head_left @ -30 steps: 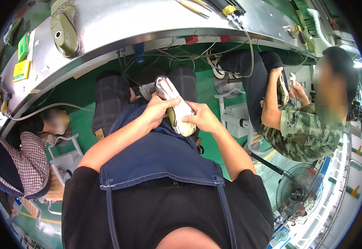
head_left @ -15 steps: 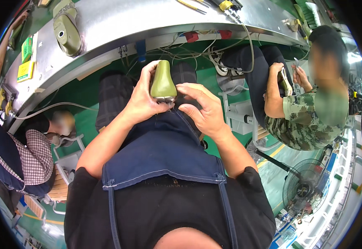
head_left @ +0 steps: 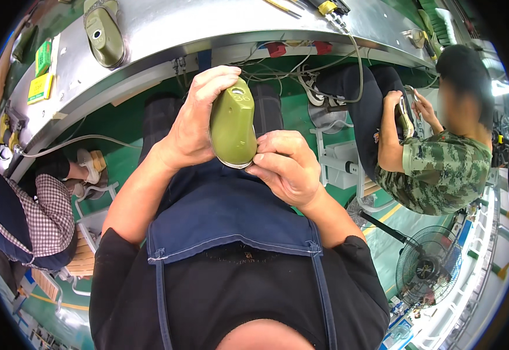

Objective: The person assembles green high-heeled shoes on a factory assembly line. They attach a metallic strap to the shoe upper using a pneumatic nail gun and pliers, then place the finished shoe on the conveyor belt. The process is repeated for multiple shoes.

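Observation:
In front of my lap, an olive-green shoe last (head_left: 232, 131) is gripped from its left side by my left hand (head_left: 193, 119). The fingers wrap over its far end, beside a round hole in the top. A thin pale edge shows along the underside of its near, rounded end. There my right hand (head_left: 286, 166) is closed, thumb and fingertips pinching at the last's lower right edge. Whatever thin material may lie between those fingertips is too small to make out. The underside of the last is hidden.
A metal workbench (head_left: 167, 29) curves across the far side, carrying another green shoe last (head_left: 104, 38), green and yellow boxes (head_left: 40, 87) and a yellow-black tool (head_left: 327, 9). Hoses hang beneath it. A co-worker (head_left: 435, 157) sits at right near a fan (head_left: 428, 265); another person (head_left: 39, 221) sits left.
The shoe last has been tipped so its top with the hole now shows. My right hand has come from open beside it to pinching at its near edge.

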Demonstrator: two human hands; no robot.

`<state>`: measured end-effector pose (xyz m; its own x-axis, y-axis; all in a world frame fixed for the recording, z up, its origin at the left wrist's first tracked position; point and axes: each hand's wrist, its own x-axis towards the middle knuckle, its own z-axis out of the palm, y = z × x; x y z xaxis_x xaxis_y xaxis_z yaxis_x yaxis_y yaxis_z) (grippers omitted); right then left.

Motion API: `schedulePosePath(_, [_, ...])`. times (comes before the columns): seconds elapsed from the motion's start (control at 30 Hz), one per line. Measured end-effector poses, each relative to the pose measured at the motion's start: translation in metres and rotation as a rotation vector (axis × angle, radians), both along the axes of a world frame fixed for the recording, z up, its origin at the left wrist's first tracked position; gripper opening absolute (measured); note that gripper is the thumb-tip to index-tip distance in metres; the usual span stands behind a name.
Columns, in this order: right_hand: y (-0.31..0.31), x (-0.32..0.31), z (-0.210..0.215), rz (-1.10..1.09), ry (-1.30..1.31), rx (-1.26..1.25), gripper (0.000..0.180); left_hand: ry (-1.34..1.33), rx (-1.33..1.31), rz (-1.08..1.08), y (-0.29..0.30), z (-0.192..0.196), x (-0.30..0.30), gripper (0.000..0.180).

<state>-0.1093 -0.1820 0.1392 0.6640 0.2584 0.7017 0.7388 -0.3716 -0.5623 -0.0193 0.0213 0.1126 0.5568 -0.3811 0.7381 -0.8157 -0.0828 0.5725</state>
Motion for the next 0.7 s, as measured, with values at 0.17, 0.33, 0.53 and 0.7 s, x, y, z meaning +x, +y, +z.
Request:
schedulePosePath(0.17, [0.007,-0.006,0.004,-0.042,-0.021,-0.034,0.04,0.001,0.024,-0.021,0.003,0.0,0.002,0.09])
schedulePosePath(0.33, [0.009,-0.006,0.014,-0.039,0.019,-0.067,0.037,-0.011,0.052,-0.043,0.005,0.005,0.003,0.089])
schedulePosePath(0.53, [0.007,-0.006,0.021,-0.001,0.06,-0.09,0.036,0.008,0.08,-0.072,0.004,0.005,0.0,0.092])
schedulePosePath(0.7, [0.007,-0.003,0.02,-0.006,0.066,-0.095,0.036,0.057,0.084,-0.066,0.002,0.001,-0.002,0.096])
